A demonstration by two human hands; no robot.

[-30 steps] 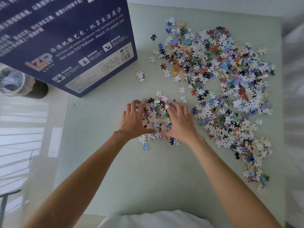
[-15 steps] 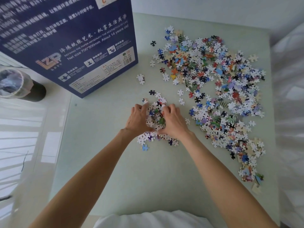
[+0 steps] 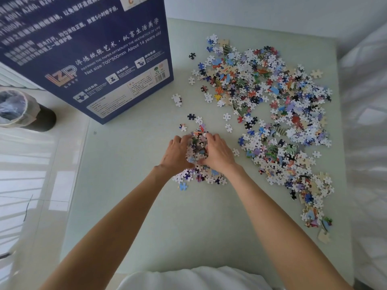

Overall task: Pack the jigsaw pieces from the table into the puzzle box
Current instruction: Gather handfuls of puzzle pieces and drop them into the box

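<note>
Loose jigsaw pieces (image 3: 199,176) lie scattered on the pale green table (image 3: 188,227) just nearer than the wrists. The left hand (image 3: 177,152) and right hand (image 3: 217,152), fingers curled inward, cup a small heap of pieces (image 3: 198,146) between them. The main spread of pieces (image 3: 272,114) covers the right side. The dark blue puzzle box (image 3: 94,49) stands at far left.

Left hand (image 3: 177,152) and right hand (image 3: 217,152) closed in tighter, fingers now curled, bunching the small pile of pieces (image 3: 196,147) into a mound between them.
</note>
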